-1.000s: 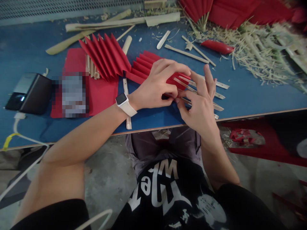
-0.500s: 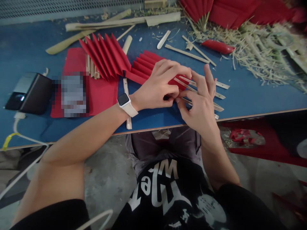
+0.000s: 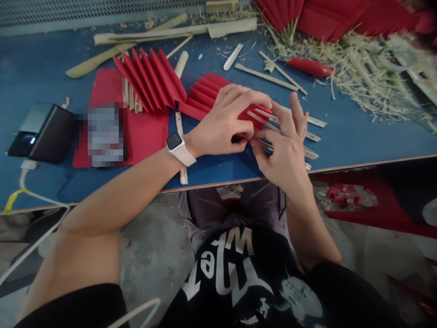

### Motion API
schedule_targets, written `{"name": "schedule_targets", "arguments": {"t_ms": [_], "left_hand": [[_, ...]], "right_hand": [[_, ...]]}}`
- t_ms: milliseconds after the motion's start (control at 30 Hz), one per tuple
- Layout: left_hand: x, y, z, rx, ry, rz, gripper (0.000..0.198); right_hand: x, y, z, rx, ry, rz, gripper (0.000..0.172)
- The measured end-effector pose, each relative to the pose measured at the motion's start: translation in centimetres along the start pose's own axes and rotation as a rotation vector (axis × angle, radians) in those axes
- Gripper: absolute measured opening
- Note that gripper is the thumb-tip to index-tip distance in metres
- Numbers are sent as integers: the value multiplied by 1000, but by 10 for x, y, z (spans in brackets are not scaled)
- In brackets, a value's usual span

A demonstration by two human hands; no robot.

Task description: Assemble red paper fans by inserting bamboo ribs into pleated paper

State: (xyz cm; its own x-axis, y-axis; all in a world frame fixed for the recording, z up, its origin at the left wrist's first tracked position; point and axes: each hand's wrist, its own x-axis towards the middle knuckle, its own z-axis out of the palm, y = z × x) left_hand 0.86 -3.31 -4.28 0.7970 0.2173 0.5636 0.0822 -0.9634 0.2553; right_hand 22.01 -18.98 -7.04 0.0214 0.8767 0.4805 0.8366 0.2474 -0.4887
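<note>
My left hand (image 3: 227, 120), with a white watch on its wrist, lies over a pleated red paper (image 3: 205, 93) and presses its right end, fingers bent and closed on it. Several thin bamboo sticks (image 3: 314, 121) stick out of the paper to the right, beneath my right hand. Thumb and index of my right hand (image 3: 283, 146) pinch at the near edge of the paper, close to my left fingertips; its other fingers rest across the sticks. What lies exactly between the fingertips is too small to make out. A second pleated red paper (image 3: 150, 82) stands just to the left.
A red folder (image 3: 146, 141) with a blurred-out device lies at left, near a black power bank (image 3: 51, 132) on a white cable. Bamboo strips (image 3: 177, 32) lie at the back. Shavings (image 3: 368, 82), a red-handled tool (image 3: 310, 67) and red fans (image 3: 321, 20) are at right.
</note>
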Motion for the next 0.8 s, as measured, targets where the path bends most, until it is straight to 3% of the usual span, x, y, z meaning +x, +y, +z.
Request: {"name": "schedule_targets", "arguments": {"t_ms": [233,367,567,800], "left_hand": [[-1,-5,13,69,21,57,29],[0,-6,16,36,-13,22,32],[1,-9,17,66,54,193,33],[0,-6,20,73,-6,70,34]], "right_hand": [[0,-6,-1,-23,18,2,23],[0,-4,2,-14,38,-10,19],[0,-2,1,36,-4,5,18],[1,0,1,43,-5,20,19]]}}
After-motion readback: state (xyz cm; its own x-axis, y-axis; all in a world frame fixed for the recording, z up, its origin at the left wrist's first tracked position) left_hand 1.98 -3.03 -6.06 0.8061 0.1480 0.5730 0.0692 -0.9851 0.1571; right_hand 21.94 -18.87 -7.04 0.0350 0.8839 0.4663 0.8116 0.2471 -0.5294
